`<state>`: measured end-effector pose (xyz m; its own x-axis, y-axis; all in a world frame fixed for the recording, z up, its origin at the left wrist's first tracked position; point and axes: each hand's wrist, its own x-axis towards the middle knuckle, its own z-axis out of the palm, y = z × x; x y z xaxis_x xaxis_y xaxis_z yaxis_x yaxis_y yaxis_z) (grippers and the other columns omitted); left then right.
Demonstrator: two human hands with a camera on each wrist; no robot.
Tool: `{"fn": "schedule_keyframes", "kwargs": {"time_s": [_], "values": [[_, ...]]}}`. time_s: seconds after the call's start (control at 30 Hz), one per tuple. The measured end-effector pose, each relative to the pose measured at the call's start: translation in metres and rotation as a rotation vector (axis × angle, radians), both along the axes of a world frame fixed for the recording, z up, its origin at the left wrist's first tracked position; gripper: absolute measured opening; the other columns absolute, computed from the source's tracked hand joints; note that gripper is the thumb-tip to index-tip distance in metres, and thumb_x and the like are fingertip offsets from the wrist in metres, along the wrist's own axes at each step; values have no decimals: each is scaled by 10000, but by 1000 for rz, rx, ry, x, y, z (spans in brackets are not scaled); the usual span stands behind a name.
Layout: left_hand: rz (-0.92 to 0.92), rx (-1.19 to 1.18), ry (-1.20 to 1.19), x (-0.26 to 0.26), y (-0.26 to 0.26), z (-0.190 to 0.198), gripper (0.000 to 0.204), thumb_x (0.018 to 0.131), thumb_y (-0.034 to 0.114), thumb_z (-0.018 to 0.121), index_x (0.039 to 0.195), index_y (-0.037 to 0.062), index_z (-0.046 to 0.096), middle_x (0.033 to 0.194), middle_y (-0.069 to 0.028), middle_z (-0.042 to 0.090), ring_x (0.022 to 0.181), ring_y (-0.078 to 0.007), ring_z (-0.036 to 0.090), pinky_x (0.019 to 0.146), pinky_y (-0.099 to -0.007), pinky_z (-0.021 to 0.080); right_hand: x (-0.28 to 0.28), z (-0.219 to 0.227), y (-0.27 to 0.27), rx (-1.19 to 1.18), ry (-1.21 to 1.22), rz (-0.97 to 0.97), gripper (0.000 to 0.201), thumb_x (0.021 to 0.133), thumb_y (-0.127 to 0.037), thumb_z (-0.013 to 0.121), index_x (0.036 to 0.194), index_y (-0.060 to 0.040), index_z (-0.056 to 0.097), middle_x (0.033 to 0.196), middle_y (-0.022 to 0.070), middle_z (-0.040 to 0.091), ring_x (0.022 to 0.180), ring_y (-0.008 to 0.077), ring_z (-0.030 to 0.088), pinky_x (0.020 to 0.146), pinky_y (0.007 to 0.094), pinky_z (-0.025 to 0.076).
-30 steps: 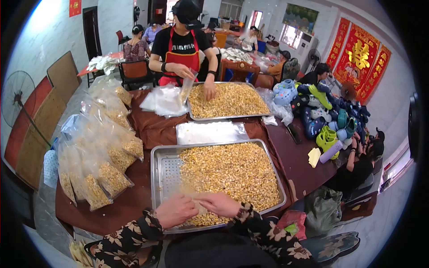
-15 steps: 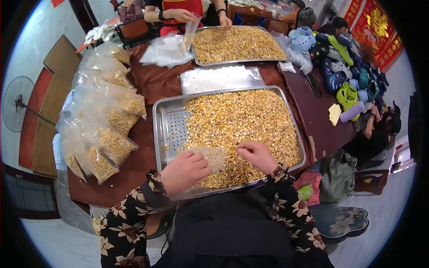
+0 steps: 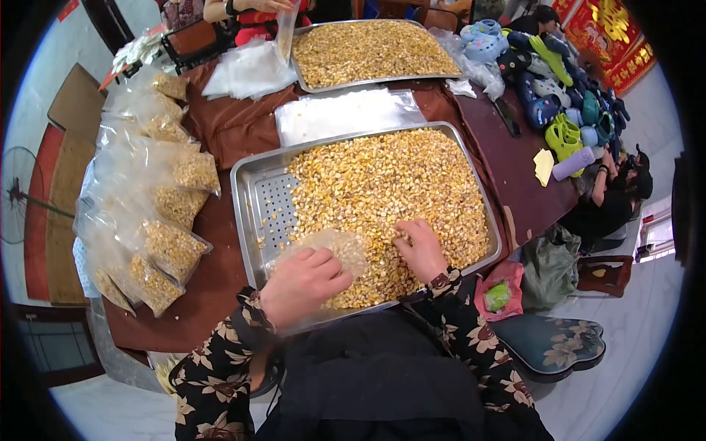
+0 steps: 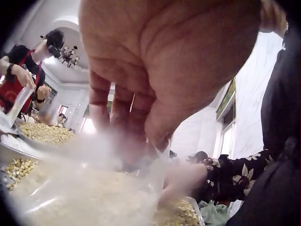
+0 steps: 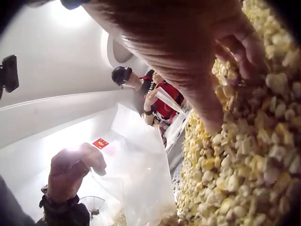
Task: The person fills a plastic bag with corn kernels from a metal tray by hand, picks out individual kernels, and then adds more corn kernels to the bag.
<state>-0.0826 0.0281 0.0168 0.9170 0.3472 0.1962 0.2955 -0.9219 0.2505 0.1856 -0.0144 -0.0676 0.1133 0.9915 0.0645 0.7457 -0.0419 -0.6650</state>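
Note:
In the head view, my left hand (image 3: 309, 283) grips the upper edge of a clear plastic bag (image 3: 342, 250) over the near left part of a metal tray (image 3: 246, 228). Its fingers are curled onto the plastic, and the bag blurs the view from the left wrist. To the right of the bag, my right hand (image 3: 421, 251) reaches down into the loose corn kernels (image 3: 390, 184). In the right wrist view, kernels show in the gap between the thumb (image 5: 211, 115) and the bent fingers; their tips are partly sunk among the kernels.
Filled bags (image 3: 173, 242) of kernels crowd the table's left side. Flat empty bags (image 3: 346, 116) lie beyond my tray, before a second tray of kernels (image 3: 375, 51). Another person's hand (image 3: 268, 6) holds a bag there. Clogs (image 3: 562, 136) are heaped at right.
My hands were together at the bag; the right one has let go and moved right to the kernels. The head view has tilted down. The other person's right hand has left their kernels.

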Motion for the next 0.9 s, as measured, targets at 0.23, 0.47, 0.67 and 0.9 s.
{"fn": "schedule_keyframes", "kwargs": {"time_s": [0.23, 0.47, 0.67, 0.9], "values": [[24, -30, -60, 3, -2, -4, 211, 750, 102, 561, 960, 92, 554, 861, -30, 514, 878, -206, 523, 745, -325, 426, -8, 33, 12, -272, 467, -104, 248, 813, -148, 680, 1022, -15, 665, 903, 108, 655, 786, 211, 612, 702, 326, 480], [37, -45, -66, 3, -2, -7, 229, 748, 90, 564, 978, 95, 559, 872, -36, 518, 896, -213, 531, 769, -337, 430, -54, 84, 15, -164, 444, 299, 203, 856, -129, 648, 1022, -16, 678, 881, 105, 673, 778, 190, 635, 711, 278, 493], [45, -53, -84, -2, -4, -7, 235, 751, 88, 563, 986, 94, 563, 870, -34, 519, 899, -210, 531, 770, -338, 430, -41, 82, 21, -213, 561, 134, 161, 881, -120, 623, 983, -16, 692, 796, 28, 641, 709, 103, 567, 647, 251, 456], [36, -54, -83, 0, -3, -8, 217, 759, 102, 562, 976, 91, 569, 859, -29, 516, 884, -201, 528, 760, -320, 427, 5, 34, 22, -210, 460, -74, 264, 885, -201, 639, 1086, -30, 654, 845, 49, 632, 789, 159, 613, 685, 286, 486]]}}
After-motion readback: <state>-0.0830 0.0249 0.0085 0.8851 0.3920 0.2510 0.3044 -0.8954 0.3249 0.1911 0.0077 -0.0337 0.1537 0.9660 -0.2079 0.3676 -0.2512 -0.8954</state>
